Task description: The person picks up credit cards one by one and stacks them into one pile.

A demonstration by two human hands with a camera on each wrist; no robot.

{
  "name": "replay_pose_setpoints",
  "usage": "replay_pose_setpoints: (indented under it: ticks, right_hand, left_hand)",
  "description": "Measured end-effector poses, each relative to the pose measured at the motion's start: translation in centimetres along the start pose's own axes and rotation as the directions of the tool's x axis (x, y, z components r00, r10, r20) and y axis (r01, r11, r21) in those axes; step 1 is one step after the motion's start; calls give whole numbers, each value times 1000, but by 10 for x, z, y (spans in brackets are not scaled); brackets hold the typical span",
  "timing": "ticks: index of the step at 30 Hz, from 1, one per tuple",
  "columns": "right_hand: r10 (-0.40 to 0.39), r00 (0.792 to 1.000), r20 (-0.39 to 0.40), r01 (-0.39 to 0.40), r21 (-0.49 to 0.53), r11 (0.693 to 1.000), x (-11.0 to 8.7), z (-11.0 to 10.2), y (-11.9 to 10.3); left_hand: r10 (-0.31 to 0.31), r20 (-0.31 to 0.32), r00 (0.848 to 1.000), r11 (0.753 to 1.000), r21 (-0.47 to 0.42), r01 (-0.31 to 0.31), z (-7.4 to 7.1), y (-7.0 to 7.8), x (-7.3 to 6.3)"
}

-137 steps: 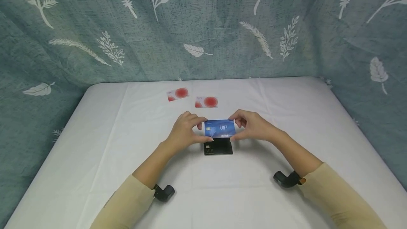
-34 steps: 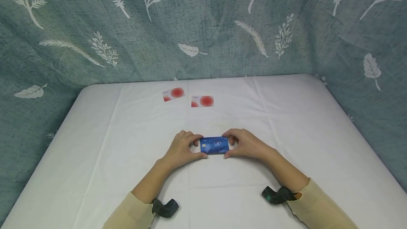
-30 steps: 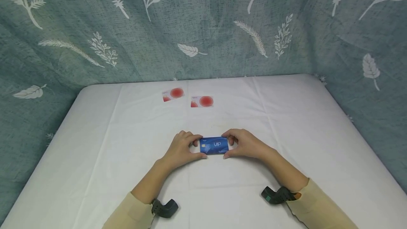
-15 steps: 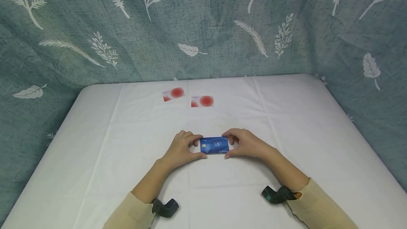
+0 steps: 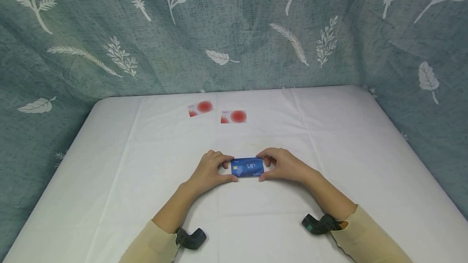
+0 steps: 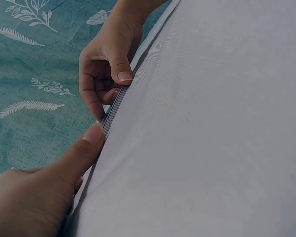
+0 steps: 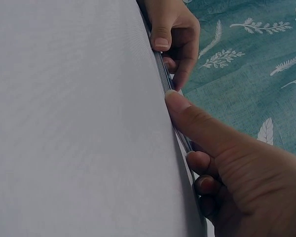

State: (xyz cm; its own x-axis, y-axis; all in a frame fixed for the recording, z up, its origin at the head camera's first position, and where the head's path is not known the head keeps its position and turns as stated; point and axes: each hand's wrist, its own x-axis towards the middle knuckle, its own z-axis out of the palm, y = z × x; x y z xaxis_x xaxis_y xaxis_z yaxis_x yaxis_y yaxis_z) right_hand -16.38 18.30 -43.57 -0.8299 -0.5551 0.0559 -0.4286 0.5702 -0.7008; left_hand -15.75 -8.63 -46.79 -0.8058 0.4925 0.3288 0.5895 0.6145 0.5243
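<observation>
A blue card [image 5: 247, 167] printed "VIP" lies face up on top of a stack of cards in front of the person. Its layered edge shows as thin stripes of the card stack [image 6: 114, 111] in the left wrist view. The left hand [image 5: 210, 169] pinches the stack's left end, thumb on the near edge and index finger on the far edge. At the other end, the right hand [image 5: 285, 166] pinches it the same way. The black card seen earlier is hidden under the blue one.
Two white-and-red cards, one tilted card [image 5: 200, 108] and one straight card [image 5: 233, 117], lie farther back on the white-covered table [image 5: 109, 153]. Behind hangs a green leaf-patterned cloth [image 5: 256, 52]. Black wrist devices [image 5: 191, 238] stick out at both sleeves.
Since the oldest frame, both hands have brought the blue card nearer the person and down over the black card, now covered. Over the last second the hands and stack have hardly moved.
</observation>
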Motion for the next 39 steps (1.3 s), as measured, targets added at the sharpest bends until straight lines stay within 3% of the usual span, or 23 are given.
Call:
replay_pose_setpoints:
  ticks: [29,39]
  right_hand:
    - [-19,1000,-9,19,19,1000,-1,0,4]
    - [-48,999,-25,48,25,999,2,-2,6]
  left_hand:
    - [-27,56,998,999,-43,30,-5,2,2]
    - [-67,67,995,993,-92,73,-9,3,4]
